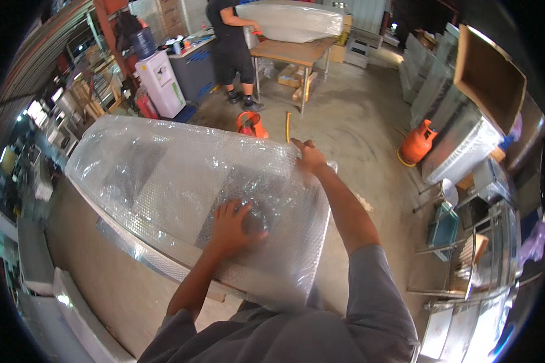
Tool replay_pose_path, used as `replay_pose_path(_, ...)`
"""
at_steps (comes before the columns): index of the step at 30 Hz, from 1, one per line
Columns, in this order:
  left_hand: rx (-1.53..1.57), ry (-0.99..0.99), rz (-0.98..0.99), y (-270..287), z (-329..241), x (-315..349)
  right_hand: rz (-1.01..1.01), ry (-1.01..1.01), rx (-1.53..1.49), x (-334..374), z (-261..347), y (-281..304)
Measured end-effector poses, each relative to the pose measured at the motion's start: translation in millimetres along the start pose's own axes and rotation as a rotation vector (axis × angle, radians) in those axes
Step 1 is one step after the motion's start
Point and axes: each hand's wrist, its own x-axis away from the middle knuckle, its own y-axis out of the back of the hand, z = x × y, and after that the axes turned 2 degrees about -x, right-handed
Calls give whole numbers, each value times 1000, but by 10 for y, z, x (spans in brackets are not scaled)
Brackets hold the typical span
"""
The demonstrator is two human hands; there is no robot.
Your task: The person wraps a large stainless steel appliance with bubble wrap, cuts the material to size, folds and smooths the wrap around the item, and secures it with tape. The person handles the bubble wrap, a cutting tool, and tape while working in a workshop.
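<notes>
A large, long flat item wrapped in see-through bubble wrap (181, 157) lies in front of me, with grey and darker panels showing through. A bare metal edge (140, 251) runs along its near left side. My left hand (233, 233) rests on the wrap near the item's close end, its fingers spread. At the far right corner, my right hand (309, 158) has its fingers bent over the edge and closed on the bubble wrap. Part of that grip is hidden by the hand itself. The wrap hangs down toward my body at the near end.
Beyond the item stand an orange bucket (252, 125) and a wooden-topped table (292, 52) bearing another wrapped item, with a person (231, 42) beside it. An orange gas cylinder (419, 143) and wrapped metal units (466, 148) line the right. A water dispenser (161, 85) stands far left.
</notes>
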Motion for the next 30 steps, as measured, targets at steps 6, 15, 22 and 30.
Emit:
replay_pose_path(6,-53,332,5,-135,-738,335,-104,379,-426,-341,-244,-27)
replay_pose_path(15,-25,504,-383,-129,-1133,329,-388,468,-589,-390,-136,455)
replay_pose_path(22,-286,587,-470,50,-1460,507,-115,326,-617,-357,-425,774)
replay_pose_path(30,-332,446,-564,-226,-1704,1034,-235,384,-263,-61,-1046,363)
